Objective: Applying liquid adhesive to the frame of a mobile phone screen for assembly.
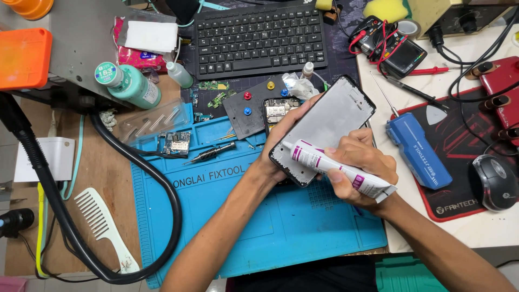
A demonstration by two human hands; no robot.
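Left hand [281, 148] is gripping the phone frame [327, 127] from below, fingers curled round its left edge, holding it tilted above the blue mat [227, 216] near the middle of the worktop [476, 232]. The frame's grey inner face is turned up and looks bare; no screen or board is sitting in it.

Right hand [359, 167] is closed round a white glue tube [338, 167] with purple bands, nozzle resting at the frame's lower left edge. Cap seems off, though the tip is too small to be sure. No bead of glue is showing along the rim, so gluing looks to be just starting at that corner, with the other sides still to be run.

Stripped parts are lying toward the mat's far edge: a small circuit board [175, 143], a screwdriver [211, 154], a dark plate [246, 111] with 4 coloured magnets, and an opened phone body [278, 111] just behind the left hand. Teardown appears done; reassembly is still ahead, as I judge it.

Toward the right edge: a blue tool [419, 151], a mouse [494, 181]. A keyboard [259, 35] is lying along the far edge, a white comb [102, 227] near the left front corner.
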